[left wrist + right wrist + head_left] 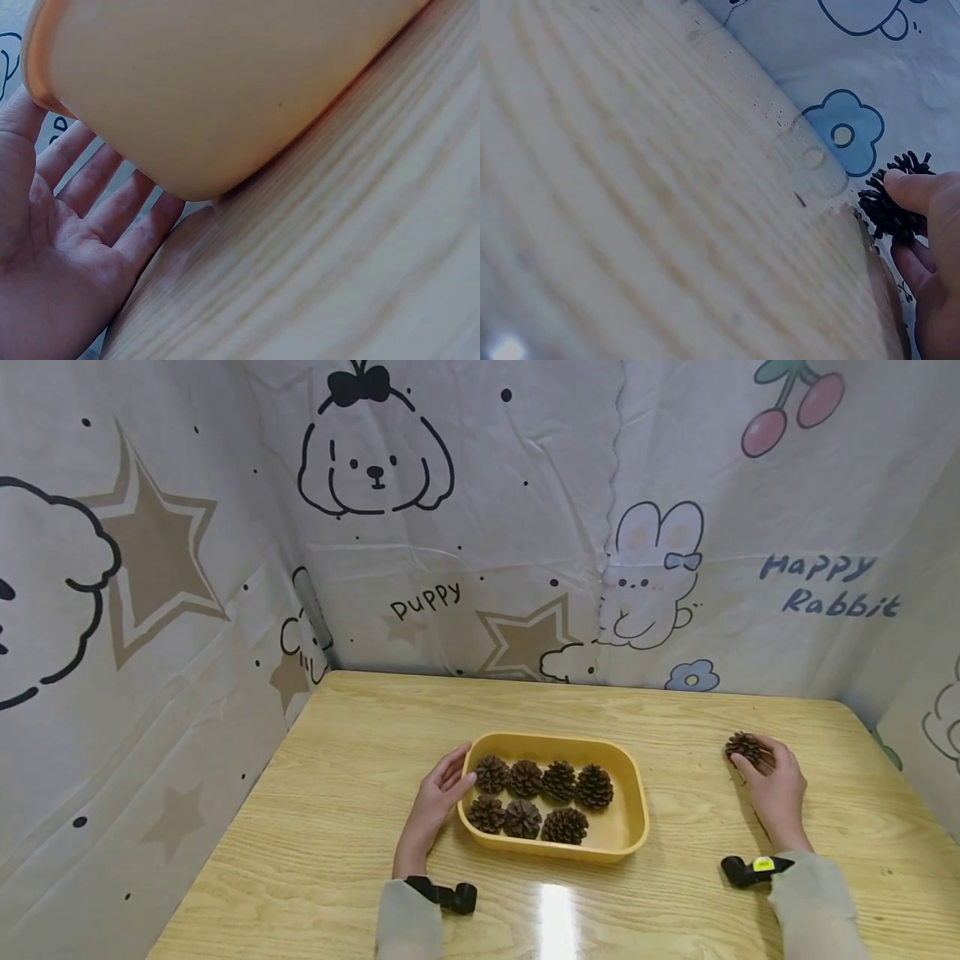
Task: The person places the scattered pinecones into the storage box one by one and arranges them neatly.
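Note:
Near the table's right side, my right hand holds a brown pine cone between thumb and fingers. In the right wrist view, the thumb lies across that pine cone and the fingers are beneath it. A yellow plastic basin stands mid-table with several pine cones in two rows inside it. My left hand touches the basin's left end. In the left wrist view, the left thumb is at the rim and the nearly straight fingers lie along the outer wall.
Small dark crumbs lie on the wooden table near the held pine cone. A printed cloth hangs behind the table and along its sides. Each wrist carries a black camera band.

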`<state>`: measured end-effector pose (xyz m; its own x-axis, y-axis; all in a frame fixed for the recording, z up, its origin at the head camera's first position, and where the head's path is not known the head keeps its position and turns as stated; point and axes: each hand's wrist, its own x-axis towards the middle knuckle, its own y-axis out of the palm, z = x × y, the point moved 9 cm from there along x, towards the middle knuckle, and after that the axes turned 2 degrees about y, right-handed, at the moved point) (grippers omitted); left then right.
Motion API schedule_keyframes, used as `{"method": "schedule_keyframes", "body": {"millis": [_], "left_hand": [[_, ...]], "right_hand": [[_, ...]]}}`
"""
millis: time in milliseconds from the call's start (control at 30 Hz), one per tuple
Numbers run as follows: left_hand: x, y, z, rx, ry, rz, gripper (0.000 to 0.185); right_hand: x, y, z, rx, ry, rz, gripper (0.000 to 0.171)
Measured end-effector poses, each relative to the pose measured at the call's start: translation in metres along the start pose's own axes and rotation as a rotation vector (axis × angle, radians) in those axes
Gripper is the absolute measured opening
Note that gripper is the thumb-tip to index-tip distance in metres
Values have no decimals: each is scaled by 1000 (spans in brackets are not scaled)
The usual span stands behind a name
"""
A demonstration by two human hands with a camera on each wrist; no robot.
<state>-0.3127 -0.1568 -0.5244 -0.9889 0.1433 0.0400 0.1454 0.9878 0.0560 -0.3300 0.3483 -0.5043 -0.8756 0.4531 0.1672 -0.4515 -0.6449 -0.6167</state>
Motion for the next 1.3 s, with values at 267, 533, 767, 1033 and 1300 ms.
{"method": "schedule_keyframes", "body": {"millis": [267,533,767,1033,1300], "left_hand": [[1,-1,2,2,-2,-2,55],[2,-1,3,-19,-4,0,55],[2,-1,3,-16,-6,1,55],[1,-1,3,-7,-2,-1,55],[3,-1,4,-8,-1,1,54]], "right_hand": [[0,1,-3,28,19,-4,52],[-2,1,2,58,0,8,55],[-8,4,16,141,-50,33,57],[-18,11,30,226,-110,77,56],[-42,17,60,318,-246,132,52]]}}
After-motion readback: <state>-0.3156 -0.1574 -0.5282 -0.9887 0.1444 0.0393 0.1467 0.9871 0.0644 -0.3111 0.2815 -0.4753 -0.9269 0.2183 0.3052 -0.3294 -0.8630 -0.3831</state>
